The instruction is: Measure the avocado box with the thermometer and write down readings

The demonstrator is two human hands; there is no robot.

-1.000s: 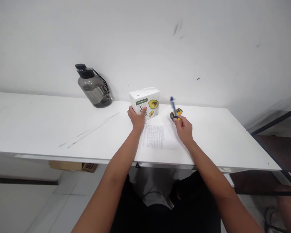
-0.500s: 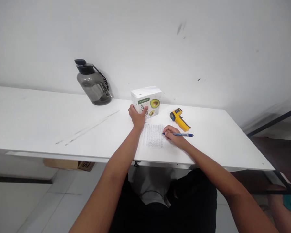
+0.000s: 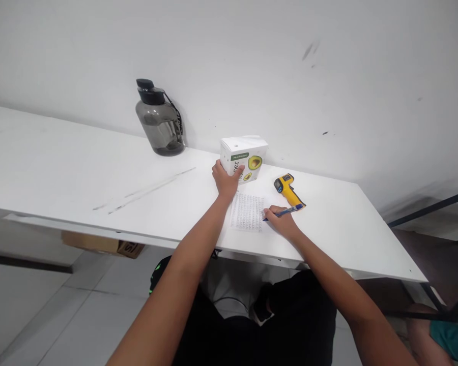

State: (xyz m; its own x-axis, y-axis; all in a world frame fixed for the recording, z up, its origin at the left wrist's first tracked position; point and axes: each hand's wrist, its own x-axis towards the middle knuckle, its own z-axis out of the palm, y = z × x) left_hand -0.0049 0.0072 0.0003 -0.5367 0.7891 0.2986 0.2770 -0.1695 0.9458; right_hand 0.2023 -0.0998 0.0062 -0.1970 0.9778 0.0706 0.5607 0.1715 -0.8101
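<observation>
My left hand (image 3: 227, 180) grips the lower left side of a white box (image 3: 244, 146) with avocado pictures, thumb across its front. The box stands upright on the white table (image 3: 152, 195). In front of it lies a sheet of paper (image 3: 248, 213) covered in rows of handwriting. My right hand (image 3: 282, 221) pinches a blue pen (image 3: 289, 211), its tip down at the sheet's right edge. Just beyond that hand a yellow and black infrared thermometer (image 3: 289, 190) lies on the table, and the pen's back end overlaps its handle in this view.
A large grey translucent bottle (image 3: 160, 124) with a black lid stands at the back left by the wall (image 3: 229, 61). A cardboard box (image 3: 99, 243) is under the table. At the right are a black metal frame (image 3: 431, 207) and part of another person's leg (image 3: 423, 333).
My right hand has moved slightly down the sheet's right side, and the pen has tilted, its back end now higher. The whole view has shifted and turned a little. My left hand stays on the box.
</observation>
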